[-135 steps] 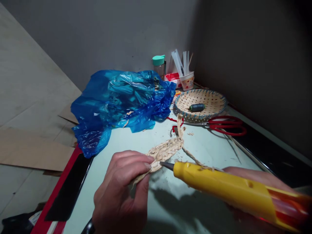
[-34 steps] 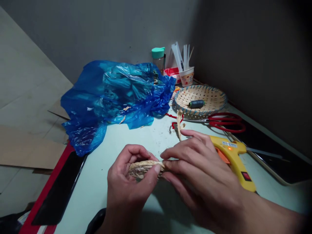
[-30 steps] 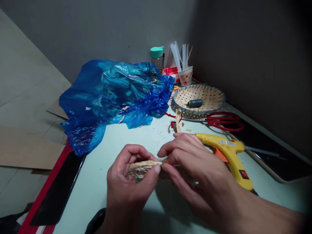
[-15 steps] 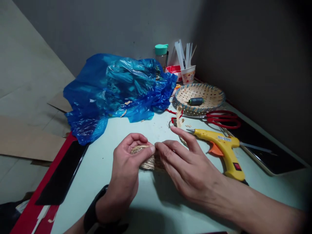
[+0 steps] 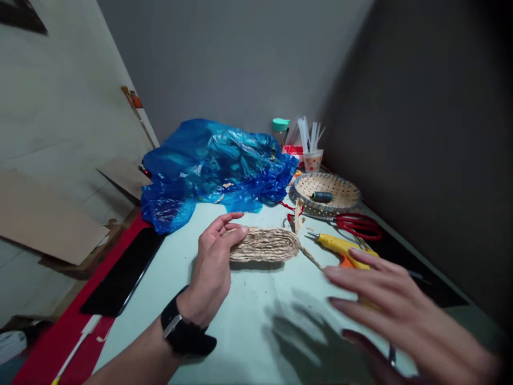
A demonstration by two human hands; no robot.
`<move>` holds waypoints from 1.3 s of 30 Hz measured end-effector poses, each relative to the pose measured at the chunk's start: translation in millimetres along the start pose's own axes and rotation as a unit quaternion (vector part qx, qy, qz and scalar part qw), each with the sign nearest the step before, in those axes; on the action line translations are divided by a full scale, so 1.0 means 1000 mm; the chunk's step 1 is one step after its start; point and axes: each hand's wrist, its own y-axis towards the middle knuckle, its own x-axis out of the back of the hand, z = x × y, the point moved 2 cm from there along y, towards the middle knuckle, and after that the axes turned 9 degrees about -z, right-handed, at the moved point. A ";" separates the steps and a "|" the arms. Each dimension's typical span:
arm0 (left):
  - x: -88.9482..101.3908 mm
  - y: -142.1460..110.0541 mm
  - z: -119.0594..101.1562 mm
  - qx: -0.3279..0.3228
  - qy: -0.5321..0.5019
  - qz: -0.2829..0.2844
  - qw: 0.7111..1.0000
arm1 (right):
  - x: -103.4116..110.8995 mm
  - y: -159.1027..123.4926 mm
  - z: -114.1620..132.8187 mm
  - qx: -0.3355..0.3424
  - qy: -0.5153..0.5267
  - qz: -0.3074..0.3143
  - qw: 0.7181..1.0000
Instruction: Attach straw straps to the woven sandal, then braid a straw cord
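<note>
A flat oval coil of braided straw (image 5: 266,244) lies on the pale green table (image 5: 256,310), a loose braid tail running off its right end. My left hand (image 5: 214,264), with a black watch on the wrist, pinches the coil's left end between thumb and fingers. My right hand (image 5: 396,315) hovers blurred over the table's right side, fingers spread, holding nothing. It partly covers a yellow glue gun (image 5: 340,246) lying with its nozzle towards the coil.
A crumpled blue plastic bag (image 5: 216,166) fills the back left. A woven basket (image 5: 344,187) holds a dark thread spool (image 5: 323,197). Red scissors (image 5: 358,224) lie in front of it. A cup of glue sticks (image 5: 313,155) and a green-lidded jar (image 5: 280,128) stand at the back corner.
My right hand has let go of the coil and pulled back to the right with fingers spread. The coil now lies flat on the table. The camera has tilted up.
</note>
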 end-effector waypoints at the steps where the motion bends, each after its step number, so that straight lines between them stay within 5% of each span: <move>1: 0.000 0.000 -0.002 0.002 -0.014 0.003 1.000 | 0.005 -0.006 -0.004 -0.057 0.043 -0.042 0.997; 3: 0.000 -0.001 -0.004 0.011 -0.036 0.005 0.999 | 0.007 -0.014 -0.015 -0.185 0.127 -0.122 0.967; 5: 0.000 -0.001 -0.005 0.019 -0.056 -0.003 0.998 | 0.001 -0.014 -0.023 -0.283 0.159 -0.116 0.939; 10: 0.003 0.006 -0.007 0.045 -0.136 -0.008 0.990 | -0.012 0.012 -0.022 -0.364 0.219 -0.054 0.904; 14: 0.004 0.012 -0.011 0.042 -0.158 -0.010 0.986 | -0.023 0.033 -0.017 -0.378 0.253 -0.052 0.889; 22: -0.004 0.006 -0.016 0.037 -0.172 0.021 0.984 | -0.067 0.069 -0.021 -0.325 0.231 0.056 0.916; 26: -0.005 0.001 -0.014 0.026 -0.177 0.039 0.983 | -0.078 0.077 -0.031 -0.317 0.246 0.043 0.915; 36: -0.011 -0.009 -0.013 -0.005 -0.143 0.074 0.987 | -0.070 0.079 -0.052 -0.315 0.420 -0.030 0.850; 39: -0.012 -0.009 -0.009 0.004 -0.141 0.077 0.987 | -0.075 0.080 -0.045 -0.342 0.457 0.004 0.821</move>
